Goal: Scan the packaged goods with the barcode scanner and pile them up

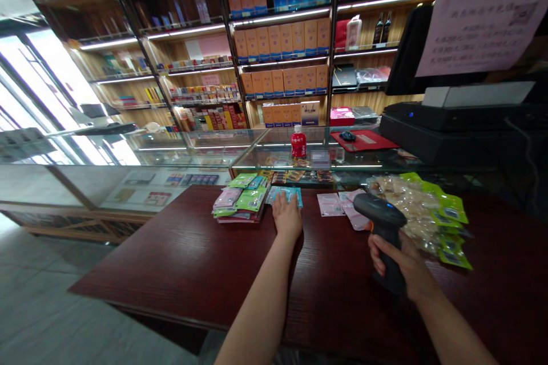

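Observation:
My right hand is wrapped round the handle of a black barcode scanner, its head raised over the desk and a small blue light on top. Fingers stretched out, my left hand lies on blue packets at the desk's far edge. Just left of it sits a pile of green, pink and blue packets. Between the hands are pale pink packets, partly behind the scanner's head. Beyond the scanner lies a heap of clear-and-green snack bags.
The dark red wooden desk meets a glass display counter. On the glass stand a red bottle and a mouse on a red mat. A monitor rises at the right. Shelves of boxes line the back wall.

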